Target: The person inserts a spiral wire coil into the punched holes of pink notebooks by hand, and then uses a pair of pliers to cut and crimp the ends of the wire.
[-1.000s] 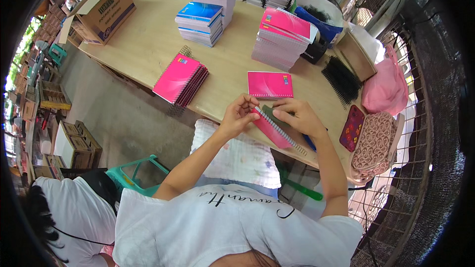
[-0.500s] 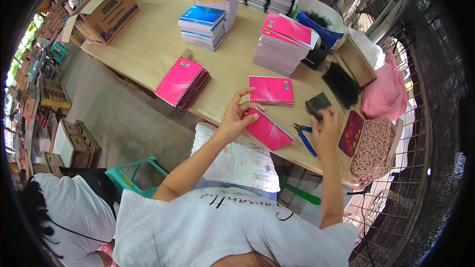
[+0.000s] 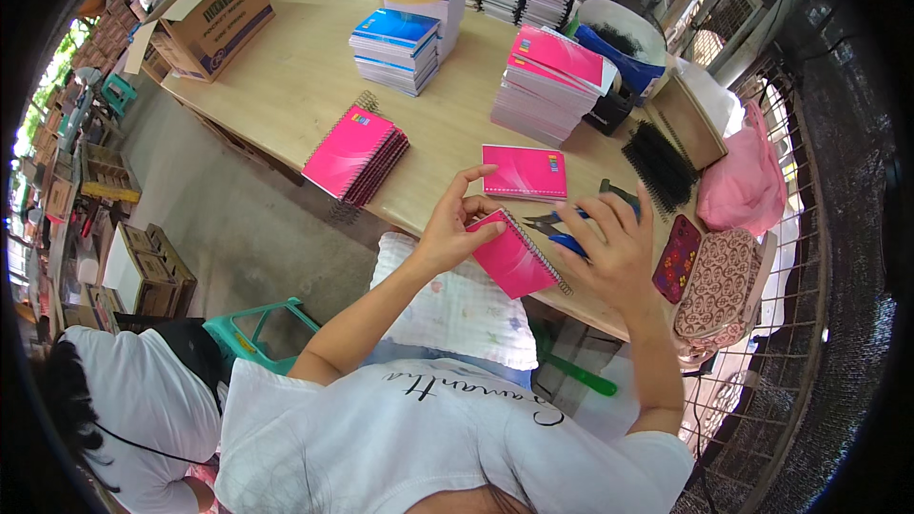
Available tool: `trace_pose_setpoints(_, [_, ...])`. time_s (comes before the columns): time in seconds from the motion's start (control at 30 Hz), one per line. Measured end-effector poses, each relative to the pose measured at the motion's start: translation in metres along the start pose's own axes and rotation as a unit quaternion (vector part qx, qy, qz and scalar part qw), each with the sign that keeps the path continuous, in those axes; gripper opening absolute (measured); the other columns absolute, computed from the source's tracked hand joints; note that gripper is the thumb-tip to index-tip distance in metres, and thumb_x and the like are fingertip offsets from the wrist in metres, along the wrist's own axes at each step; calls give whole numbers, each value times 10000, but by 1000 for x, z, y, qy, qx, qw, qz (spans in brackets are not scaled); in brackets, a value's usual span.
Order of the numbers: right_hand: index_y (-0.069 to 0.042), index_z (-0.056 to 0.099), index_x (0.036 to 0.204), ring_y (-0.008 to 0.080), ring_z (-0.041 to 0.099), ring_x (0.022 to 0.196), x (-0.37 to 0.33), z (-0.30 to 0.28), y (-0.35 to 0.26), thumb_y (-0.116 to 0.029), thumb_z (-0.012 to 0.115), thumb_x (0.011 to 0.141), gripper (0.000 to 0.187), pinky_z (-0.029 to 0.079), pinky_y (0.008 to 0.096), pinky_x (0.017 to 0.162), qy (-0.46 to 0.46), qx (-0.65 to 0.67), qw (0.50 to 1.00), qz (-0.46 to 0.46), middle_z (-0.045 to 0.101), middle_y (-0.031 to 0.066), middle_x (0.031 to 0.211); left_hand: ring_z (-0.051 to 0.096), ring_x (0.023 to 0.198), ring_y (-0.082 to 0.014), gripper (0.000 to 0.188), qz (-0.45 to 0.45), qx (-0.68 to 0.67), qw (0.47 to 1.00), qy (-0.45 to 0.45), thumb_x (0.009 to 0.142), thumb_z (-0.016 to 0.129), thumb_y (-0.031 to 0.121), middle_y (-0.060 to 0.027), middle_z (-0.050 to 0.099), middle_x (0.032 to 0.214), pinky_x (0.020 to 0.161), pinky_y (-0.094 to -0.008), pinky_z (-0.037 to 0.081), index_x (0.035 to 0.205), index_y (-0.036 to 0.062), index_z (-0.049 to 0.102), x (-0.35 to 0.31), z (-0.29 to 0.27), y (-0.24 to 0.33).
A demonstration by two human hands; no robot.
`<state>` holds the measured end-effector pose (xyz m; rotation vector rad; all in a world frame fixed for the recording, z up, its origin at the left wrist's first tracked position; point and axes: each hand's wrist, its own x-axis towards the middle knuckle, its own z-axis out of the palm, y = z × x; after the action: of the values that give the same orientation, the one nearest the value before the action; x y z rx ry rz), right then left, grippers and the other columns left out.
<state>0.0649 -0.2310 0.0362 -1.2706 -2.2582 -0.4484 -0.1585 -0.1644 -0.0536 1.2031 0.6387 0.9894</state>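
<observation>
Notice the right hand [image 3: 609, 246] gone from beside the dark green block [image 3: 621, 192] to the blue-handled pliers [image 3: 569, 244] since half a second ago, with those turned round too; see its fingers loosely curled on the handles, some spread; find the pink notebook [image 3: 514, 259] at the table's near edge, pinched near its far end by the left hand [image 3: 455, 233], thumb on the cover, index lifted; expect it light, bendy and, going by that shiny cover, kinda slippery; treat the coil [image 3: 535, 247] as the easily bent bit; so grab through cover and pages, away from the wire; working over a pale wooden tabletop [image 3: 276, 76], with another pink notebook [image 3: 522, 173] flat just beyond; also spot wire mesh [image 3: 800, 257] to the right, grey floor [image 3: 228, 238] and a teal stool [image 3: 233, 335] left.
</observation>
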Motion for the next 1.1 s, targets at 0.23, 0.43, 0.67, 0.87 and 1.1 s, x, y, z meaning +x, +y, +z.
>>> trace_pose_setpoints(0.23, [-105, 683, 1050, 186, 589, 1010, 36, 7, 2, -286, 744, 711, 389, 382, 514, 1036, 0, -99, 977, -187, 620, 38, 1017, 638, 887, -119, 760, -10, 20, 1000, 0, 795, 665, -91, -84, 676, 920, 822, -262, 495, 1430, 90, 288, -3, -4, 10])
trace_pose_setpoints(0.43, [-52, 679, 1058, 271, 617, 970, 27, 9, -11, -230, 705, 798, 317, 484, 426, 885, -283, 276, 895, 206, 641, 103, 1031, 630, 895, -115, 616, 69, 128, 988, 53, 817, 649, -58, -64, 676, 950, 804, -266, 506, 1371, 89, 423, -9, 1, 7])
trace_pose_setpoints(0.67, [-26, 661, 1107, 324, 614, 975, -22, 5, -7, -180, 700, 824, 325, 484, 405, 841, 14, 201, 942, 269, 637, 157, 1035, 588, 859, -131, 305, 213, 199, 885, 364, 862, 598, -47, -77, 627, 1102, 795, -261, 501, 1155, 26, 641, -25, -86, 67])
trace_pose_setpoints(0.87, [-16, 657, 1109, 346, 578, 958, -92, 58, -5, -190, 710, 816, 345, 467, 423, 851, -59, 141, 930, 335, 612, 160, 1001, 584, 798, -132, 267, 154, 360, 785, 481, 847, 637, 27, -72, 613, 957, 723, -260, 487, 1100, 76, 708, -30, -168, 68])
trace_pose_setpoints(1.1, [-17, 649, 1137, 373, 507, 1062, -116, 80, 7, -209, 725, 797, 398, 421, 463, 920, -30, 59, 957, 283, 576, 179, 1057, 602, 796, -213, 292, 47, 471, 762, 442, 789, 688, 103, -112, 611, 971, 761, -330, 501, 1079, 114, 723, -36, -172, 64])
